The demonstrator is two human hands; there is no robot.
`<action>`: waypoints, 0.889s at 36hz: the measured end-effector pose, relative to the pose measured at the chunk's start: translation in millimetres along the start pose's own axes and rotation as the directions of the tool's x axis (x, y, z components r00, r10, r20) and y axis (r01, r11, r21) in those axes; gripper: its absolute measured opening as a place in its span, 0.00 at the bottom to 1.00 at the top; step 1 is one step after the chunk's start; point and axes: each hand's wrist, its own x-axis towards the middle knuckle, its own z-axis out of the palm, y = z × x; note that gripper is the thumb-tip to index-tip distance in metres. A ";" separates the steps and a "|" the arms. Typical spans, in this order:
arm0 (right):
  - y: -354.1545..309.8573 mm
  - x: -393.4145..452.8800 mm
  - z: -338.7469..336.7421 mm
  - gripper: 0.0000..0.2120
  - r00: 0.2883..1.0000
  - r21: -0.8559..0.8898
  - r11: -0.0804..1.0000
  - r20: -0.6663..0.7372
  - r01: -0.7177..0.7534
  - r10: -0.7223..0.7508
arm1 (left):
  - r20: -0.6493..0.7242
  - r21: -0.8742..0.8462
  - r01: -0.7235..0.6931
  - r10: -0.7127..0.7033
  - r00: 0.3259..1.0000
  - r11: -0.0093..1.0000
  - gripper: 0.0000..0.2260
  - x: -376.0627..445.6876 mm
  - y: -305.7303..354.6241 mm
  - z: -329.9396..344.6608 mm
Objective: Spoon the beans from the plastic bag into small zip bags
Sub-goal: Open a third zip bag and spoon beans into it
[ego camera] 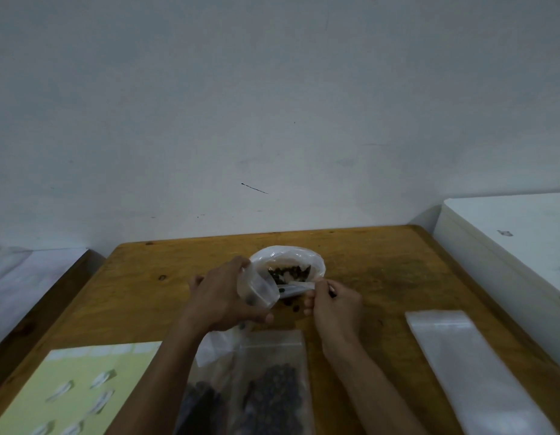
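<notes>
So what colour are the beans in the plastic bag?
Dark, nearly black, seen in the head view: the beans sit inside the whitish plastic bag.

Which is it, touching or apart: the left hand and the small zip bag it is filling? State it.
Touching. The head view shows the left hand wrapped around the small zip bag, fingers on its plastic.

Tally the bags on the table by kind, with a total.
Big plastic bag of beans: 1
Zip bag open in the left hand: 1
Filled zip bags: 2
Empty bag stack: 1, sheets uncountable
Total: 5
</notes>
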 end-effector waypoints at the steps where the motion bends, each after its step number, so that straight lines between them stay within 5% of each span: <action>1: -1.8 0.3 -0.2 0.11 0.999 0.051 0.997 0.004 -0.051 0.051 | -0.002 0.002 0.003 -0.003 1.000 1.000 0.48 -0.3 0.1 0.0; 9: -16.0 -0.2 -18.9 0.06 0.989 0.219 0.965 0.017 -0.145 0.144 | -0.038 0.005 0.014 -0.014 0.999 1.000 0.48 -4.2 2.7 -0.8; 24: -46.5 -22.9 -51.9 0.09 0.997 0.237 0.971 0.058 0.044 -0.059 | -0.098 -0.017 0.015 -0.016 0.995 1.000 0.46 -16.8 6.2 1.7; 28: -49.2 -33.9 -45.6 0.09 0.966 0.106 0.974 0.141 0.203 -0.216 | -0.119 -0.065 0.004 -0.011 0.993 0.998 0.43 -19.2 7.9 1.5; 32: -45.0 -44.8 -38.1 0.09 0.832 -0.143 0.828 0.232 0.542 -0.505 | -0.136 -0.126 0.011 -0.028 0.990 0.992 0.44 -21.2 8.2 -0.1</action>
